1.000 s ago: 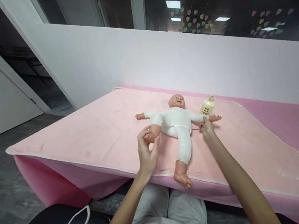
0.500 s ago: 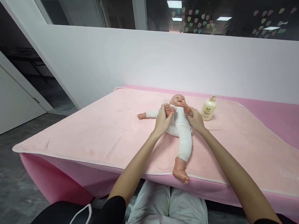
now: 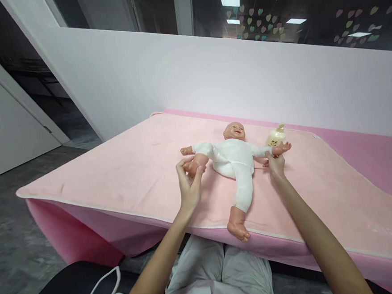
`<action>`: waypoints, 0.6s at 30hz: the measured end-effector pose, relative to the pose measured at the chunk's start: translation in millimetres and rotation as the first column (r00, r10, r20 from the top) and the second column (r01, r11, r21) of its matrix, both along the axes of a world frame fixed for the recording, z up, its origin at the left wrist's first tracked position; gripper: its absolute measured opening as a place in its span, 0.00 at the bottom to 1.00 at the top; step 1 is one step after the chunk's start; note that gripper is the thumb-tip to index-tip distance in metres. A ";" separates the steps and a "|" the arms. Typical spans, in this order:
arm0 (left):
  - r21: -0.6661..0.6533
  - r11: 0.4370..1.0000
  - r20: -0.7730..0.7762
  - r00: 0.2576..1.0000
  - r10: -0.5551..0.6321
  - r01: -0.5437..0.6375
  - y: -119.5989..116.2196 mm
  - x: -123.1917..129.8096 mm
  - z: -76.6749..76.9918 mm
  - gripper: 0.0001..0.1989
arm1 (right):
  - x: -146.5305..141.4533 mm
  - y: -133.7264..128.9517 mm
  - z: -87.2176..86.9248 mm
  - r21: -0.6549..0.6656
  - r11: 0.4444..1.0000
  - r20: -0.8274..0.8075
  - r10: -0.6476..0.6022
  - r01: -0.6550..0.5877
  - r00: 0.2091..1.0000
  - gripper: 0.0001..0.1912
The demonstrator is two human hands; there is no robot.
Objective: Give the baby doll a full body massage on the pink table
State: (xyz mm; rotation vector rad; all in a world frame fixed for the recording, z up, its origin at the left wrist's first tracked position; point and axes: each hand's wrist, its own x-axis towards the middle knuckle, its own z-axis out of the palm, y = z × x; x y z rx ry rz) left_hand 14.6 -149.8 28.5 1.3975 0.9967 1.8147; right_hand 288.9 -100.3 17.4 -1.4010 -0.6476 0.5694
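A baby doll (image 3: 233,155) with a white cloth body lies on its back, its head toward the wall. My left hand (image 3: 189,185) is closed around the foot of one doll leg, which is lifted and drawn out to the left. Closed on the doll's other side, my right hand (image 3: 276,164) grips an arm near the wrist, stretched out to the right. The doll's other leg (image 3: 243,186) lies straight toward me, its foot at the table's front edge. Partly hidden behind the held arm stands a pale yellow pump bottle (image 3: 276,135).
A light pink blanket (image 3: 130,169) covers the table over a darker pink cloth (image 3: 382,170). A white wall (image 3: 191,75) with windows above it runs along the back. At lower left, a white cable (image 3: 116,282) lies on a black surface.
My hands have moved apart from the doll's chest. The left has drawn the doll's foot out to the left, and the right has stretched its arm out to the right, before the bottle.
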 end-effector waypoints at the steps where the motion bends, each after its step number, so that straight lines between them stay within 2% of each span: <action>1: 0.027 0.999 -0.042 0.999 -0.020 0.021 11.8 4.2 7.0 0.18 | -3.7 3.6 7.3 0.020 1.000 0.085 0.009 -0.011 0.996 0.22; 4: 0.082 0.993 -0.192 0.979 -0.073 0.091 49.4 23.9 21.7 0.18 | -22.4 11.5 26.7 0.068 0.993 0.362 0.070 -0.101 0.930 0.19; 6: 0.116 0.986 -0.286 0.955 -0.081 0.118 67.7 40.1 21.6 0.17 | -39.5 12.0 33.0 0.079 0.983 0.564 0.093 -0.166 0.821 0.18; 9: 0.146 0.975 -0.371 0.923 -0.101 0.165 78.7 58.0 13.5 0.16 | -60.5 6.9 32.5 -0.047 0.978 0.789 0.162 -0.204 0.593 0.22; 11: 0.149 0.970 -0.394 0.911 -0.119 0.191 78.1 59.3 9.7 0.16 | -63.1 3.1 29.4 -0.132 0.972 0.832 0.215 -0.194 0.512 0.25; 12: 0.146 0.969 -0.392 0.911 -0.126 0.197 76.7 55.9 9.3 0.16 | -59.9 2.0 28.2 -0.133 0.972 0.828 0.217 -0.195 0.518 0.25; 13: 0.139 0.971 -0.379 0.916 -0.129 0.194 74.7 49.9 9.8 0.16 | -54.0 1.5 27.5 -0.103 0.975 0.805 0.198 -0.196 0.559 0.23; 15: 0.105 0.981 -0.314 0.941 -0.125 0.165 68.5 32.1 12.3 0.17 | -36.2 1.8 26.9 -0.020 0.986 0.678 0.134 -0.164 0.722 0.19; 17: 0.053 0.991 -0.214 0.971 -0.109 0.123 57.1 10.7 13.7 0.19 | -15.8 2.6 25.1 -0.006 0.996 0.439 0.080 -0.087 0.895 0.17; 18: 0.027 0.994 -0.169 0.981 -0.100 0.107 48.8 0.5 12.9 0.20 | -6.5 2.6 22.8 -0.025 0.998 0.303 0.058 -0.053 0.951 0.17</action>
